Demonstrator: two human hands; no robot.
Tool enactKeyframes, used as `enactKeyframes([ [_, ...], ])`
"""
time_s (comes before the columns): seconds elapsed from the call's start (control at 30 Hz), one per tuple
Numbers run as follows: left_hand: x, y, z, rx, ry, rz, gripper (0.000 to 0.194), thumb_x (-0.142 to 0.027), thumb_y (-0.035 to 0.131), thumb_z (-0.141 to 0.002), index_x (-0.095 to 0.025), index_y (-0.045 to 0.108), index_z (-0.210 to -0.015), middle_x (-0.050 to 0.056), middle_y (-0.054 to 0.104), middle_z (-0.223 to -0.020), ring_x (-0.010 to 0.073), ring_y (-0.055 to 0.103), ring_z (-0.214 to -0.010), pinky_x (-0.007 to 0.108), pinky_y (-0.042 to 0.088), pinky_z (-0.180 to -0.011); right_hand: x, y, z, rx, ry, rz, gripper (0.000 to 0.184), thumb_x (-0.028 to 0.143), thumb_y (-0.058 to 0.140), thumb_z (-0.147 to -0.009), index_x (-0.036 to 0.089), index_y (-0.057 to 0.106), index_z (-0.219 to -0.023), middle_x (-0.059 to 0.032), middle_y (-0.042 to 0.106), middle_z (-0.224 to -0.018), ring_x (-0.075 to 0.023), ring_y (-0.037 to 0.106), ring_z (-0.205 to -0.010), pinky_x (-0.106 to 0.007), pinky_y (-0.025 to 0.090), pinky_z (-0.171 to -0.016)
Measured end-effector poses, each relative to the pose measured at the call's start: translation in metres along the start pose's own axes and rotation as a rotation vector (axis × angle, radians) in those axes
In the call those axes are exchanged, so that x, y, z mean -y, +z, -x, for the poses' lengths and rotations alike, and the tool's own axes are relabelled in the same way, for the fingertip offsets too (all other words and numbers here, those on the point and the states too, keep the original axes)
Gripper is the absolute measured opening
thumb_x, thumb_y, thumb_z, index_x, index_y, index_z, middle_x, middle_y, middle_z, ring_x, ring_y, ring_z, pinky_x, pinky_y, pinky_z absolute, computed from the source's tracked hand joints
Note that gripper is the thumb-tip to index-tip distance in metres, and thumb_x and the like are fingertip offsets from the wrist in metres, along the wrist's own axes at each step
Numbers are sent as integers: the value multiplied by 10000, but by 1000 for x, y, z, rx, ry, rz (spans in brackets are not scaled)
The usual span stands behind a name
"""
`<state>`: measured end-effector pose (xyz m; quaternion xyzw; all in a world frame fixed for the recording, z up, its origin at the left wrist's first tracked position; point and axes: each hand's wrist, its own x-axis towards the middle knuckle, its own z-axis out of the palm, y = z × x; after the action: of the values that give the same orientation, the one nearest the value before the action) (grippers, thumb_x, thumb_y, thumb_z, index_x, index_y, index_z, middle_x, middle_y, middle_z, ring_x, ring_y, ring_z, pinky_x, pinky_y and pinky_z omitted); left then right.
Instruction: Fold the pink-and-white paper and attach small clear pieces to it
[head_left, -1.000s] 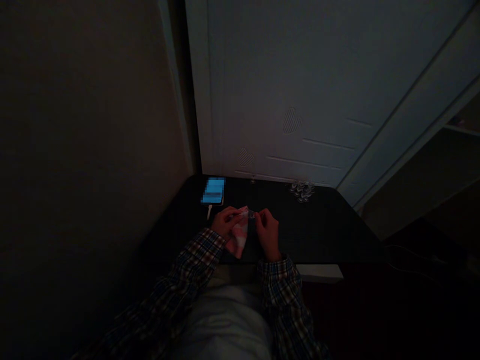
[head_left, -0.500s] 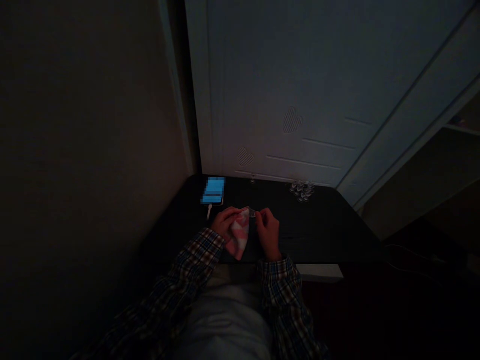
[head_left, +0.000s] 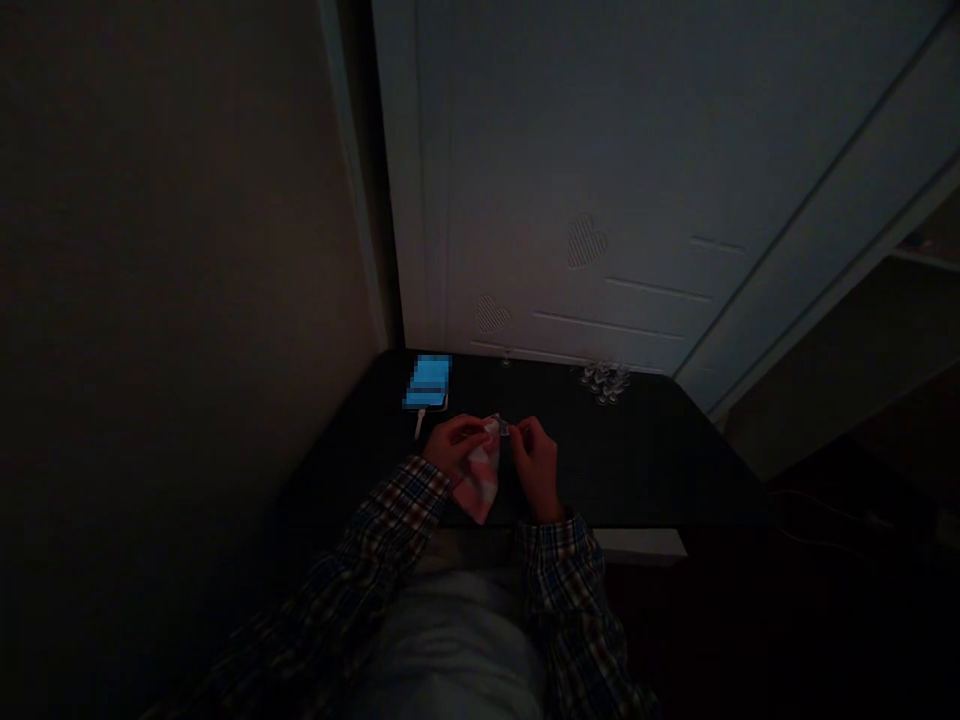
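Note:
A pink and white cloth point(head_left: 480, 480) hangs from my left hand point(head_left: 455, 443), whose fingers are closed on its upper edge. My right hand point(head_left: 536, 460) pinches a small clear, shiny piece point(head_left: 503, 427) between thumb and fingertips. That piece touches the top corner of the cloth, between the two hands. Its exact kind is too small and dark to make out. Both hands are over the near middle of the dark table point(head_left: 637, 470).
A lit phone point(head_left: 427, 382) with a white cable point(head_left: 420, 424) lies at the back left. Several small clear, shiny pieces point(head_left: 604, 382) are heaped at the back right, and a single one point(head_left: 506, 360) stands near the white panel point(head_left: 540, 180). A wall point(head_left: 187, 250) rises on the left.
My left fingers have shifted slightly on the cloth, and its lower tip has moved a little to the right. The right hand is nearly still.

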<state>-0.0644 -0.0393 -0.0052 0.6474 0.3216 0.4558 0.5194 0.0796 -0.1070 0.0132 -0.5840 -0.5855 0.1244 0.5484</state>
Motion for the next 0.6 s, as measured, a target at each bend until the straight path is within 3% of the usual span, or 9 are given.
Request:
enactKeyframes([
  [0.2,-4,1,1,-35,107,-85,201,-319,643,-635,-170,611,-766,30,584,-810,154,576,-769,297,472,-710,2,0,-1,-12,-20,-36,173,343,434,-822,191,515,-817,15,536,-698,-105,489,-611,-204,353,-565],
  [0.33,-4,2,1,-55,216,-218,138,-290,623,-660,-178,619,-740,34,542,-837,146,552,-773,282,472,-684,-3,4,-2,2,44,-83,190,349,437,-819,198,509,-907,-11,579,-786,-125,538,-681,-213,385,-592],
  [0.6,-4,-2,0,-134,267,-291,136,-299,596,-689,-191,617,-770,40,527,-864,152,539,-807,274,477,-676,-15,8,-2,70,115,-96,326,397,311,-865,202,538,-734,25,517,-574,-102,493,-528,-205,357,-529],
])
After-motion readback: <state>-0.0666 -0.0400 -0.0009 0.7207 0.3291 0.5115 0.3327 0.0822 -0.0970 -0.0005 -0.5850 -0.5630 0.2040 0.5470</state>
